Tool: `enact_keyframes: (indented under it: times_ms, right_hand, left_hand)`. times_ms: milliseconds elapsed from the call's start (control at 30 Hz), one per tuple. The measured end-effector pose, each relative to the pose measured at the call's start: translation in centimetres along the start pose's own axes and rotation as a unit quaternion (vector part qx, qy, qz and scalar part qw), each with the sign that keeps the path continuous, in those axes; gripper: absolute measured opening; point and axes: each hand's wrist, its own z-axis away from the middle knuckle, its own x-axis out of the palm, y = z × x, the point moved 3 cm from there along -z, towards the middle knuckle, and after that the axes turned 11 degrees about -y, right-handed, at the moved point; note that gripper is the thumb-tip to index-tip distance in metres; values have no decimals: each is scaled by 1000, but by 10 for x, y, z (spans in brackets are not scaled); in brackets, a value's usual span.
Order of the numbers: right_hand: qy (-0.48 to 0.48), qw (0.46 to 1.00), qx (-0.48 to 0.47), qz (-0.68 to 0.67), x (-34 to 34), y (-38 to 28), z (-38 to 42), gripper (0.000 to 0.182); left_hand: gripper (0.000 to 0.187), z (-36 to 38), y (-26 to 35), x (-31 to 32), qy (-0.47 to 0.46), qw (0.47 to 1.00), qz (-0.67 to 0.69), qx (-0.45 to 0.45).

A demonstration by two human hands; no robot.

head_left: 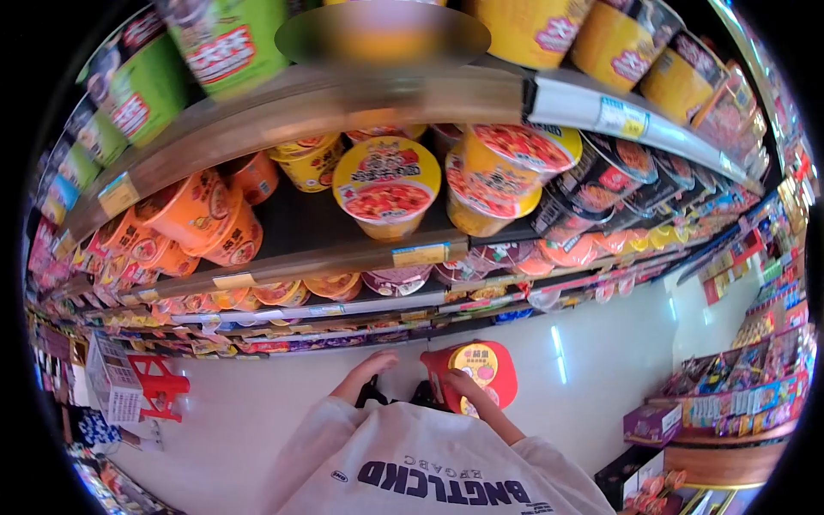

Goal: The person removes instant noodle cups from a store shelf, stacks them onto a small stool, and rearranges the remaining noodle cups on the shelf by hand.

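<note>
My right hand (463, 384) rests at a yellow-lidded noodle tub (477, 360) that lies in a red basket (506, 369) near my feet. Its fingers are small and partly against the tub, so their grip is unclear. My left hand (380, 364) hangs low in front of my body, fingers apart, holding nothing. Ahead on the shelf, a yellow noodle tub (388, 184) tilts its lid toward me. To its right, two similar tubs (515, 159) are stacked. Orange tubs (202, 215) lean together at the left.
Green tubs (227, 43) and yellow tubs (618, 43) stand on the upper shelf. A red stool (159, 386) is beside a white crate (112, 382) at the left. Snack displays (738, 386) and a purple box (652, 423) are at the right.
</note>
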Motion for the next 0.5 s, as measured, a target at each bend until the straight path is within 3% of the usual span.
enact_keyframes:
  times_ms: [33,67,133,300,400,500]
  right_hand:
    - [-14,999,40,-7,1,-58,21,33]
    - [-16,999,38,5,5,-59,8,33]
    - [-59,981,-56,-177,12,-64,-22,32]
    - [-163,975,-102,-108,26,-180,-13,40]
    - [-159,977,-143,-19,33,-245,5,38]
    - [-182,966,-175,-62,40,-285,20,38]
  left_hand:
    - [46,-11,-12,-8,-2,998,55,38]
    - [46,-4,-1,-6,1,997,61,49]
    - [56,21,30,-1,-22,994,39,96]
    - [61,86,89,5,-77,964,89,236]
    - [62,130,121,-3,-85,946,84,301]
    - [66,164,143,-12,-92,923,104,358]
